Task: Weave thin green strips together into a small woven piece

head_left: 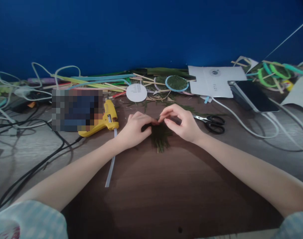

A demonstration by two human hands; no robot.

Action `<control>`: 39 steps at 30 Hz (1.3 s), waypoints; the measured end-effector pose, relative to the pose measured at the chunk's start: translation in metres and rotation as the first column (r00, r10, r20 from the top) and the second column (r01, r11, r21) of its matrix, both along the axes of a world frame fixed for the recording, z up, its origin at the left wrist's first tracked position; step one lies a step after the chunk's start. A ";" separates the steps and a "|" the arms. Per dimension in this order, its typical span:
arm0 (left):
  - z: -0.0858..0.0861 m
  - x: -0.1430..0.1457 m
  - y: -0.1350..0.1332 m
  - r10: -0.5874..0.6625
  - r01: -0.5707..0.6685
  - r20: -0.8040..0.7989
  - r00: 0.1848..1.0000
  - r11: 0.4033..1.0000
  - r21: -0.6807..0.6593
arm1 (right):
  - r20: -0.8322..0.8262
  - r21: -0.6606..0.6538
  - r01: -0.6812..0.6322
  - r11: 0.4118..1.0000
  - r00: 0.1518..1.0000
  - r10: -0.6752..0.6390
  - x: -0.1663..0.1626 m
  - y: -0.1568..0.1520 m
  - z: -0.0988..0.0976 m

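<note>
A small bunch of dark green, needle-like sprigs (160,141) lies on the brown table mat, its lower ends fanned towards me. My left hand (136,128) rests at its left side, index finger stretched to its top end and thumb standing apart. From the right comes my right hand (180,123), fingers bent, with thumb and index close together in a pinch over the top of the bunch. The fingertips of both hands meet there, so anything small between them is hidden. Black-handled scissors (214,123) lie just right of my right hand.
Left of my hands lies a yellow glue gun (111,116) with a clear glue stick (110,172) jutting towards me. Beside it is a blurred-out patch. A white paper disc (136,92), a blue-rimmed green disc (176,83), white card (211,83), a phone (256,96) and cables line the back.
</note>
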State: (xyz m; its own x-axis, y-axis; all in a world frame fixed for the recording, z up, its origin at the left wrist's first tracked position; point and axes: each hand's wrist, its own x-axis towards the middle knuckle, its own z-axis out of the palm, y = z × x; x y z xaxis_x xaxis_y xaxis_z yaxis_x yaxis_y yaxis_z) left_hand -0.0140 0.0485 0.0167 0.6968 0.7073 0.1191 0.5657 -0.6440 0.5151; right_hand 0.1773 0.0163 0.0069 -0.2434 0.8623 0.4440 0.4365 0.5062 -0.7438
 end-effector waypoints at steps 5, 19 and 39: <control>-0.001 0.001 0.000 0.037 -0.037 -0.005 0.999 0.999 0.014 | 0.095 0.071 0.074 0.995 0.992 -0.081 0.000 0.005 -0.004; -0.004 0.000 -0.001 0.035 -0.038 0.047 0.998 0.998 0.057 | 0.289 -0.028 0.064 0.998 0.956 -0.053 -0.002 0.009 -0.006; -0.003 0.001 -0.001 0.049 -0.050 0.027 0.998 0.998 0.043 | 0.347 -0.018 0.021 1.000 0.938 -0.013 -0.003 0.010 -0.006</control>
State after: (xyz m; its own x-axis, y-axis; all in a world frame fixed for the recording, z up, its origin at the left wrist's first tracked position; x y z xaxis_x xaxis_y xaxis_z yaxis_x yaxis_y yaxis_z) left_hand -0.0134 0.0472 0.0132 0.6574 0.7346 0.1678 0.5842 -0.6375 0.5023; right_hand 0.1741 0.0262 0.0004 -0.3645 0.8760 0.3158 0.6777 0.4822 -0.5552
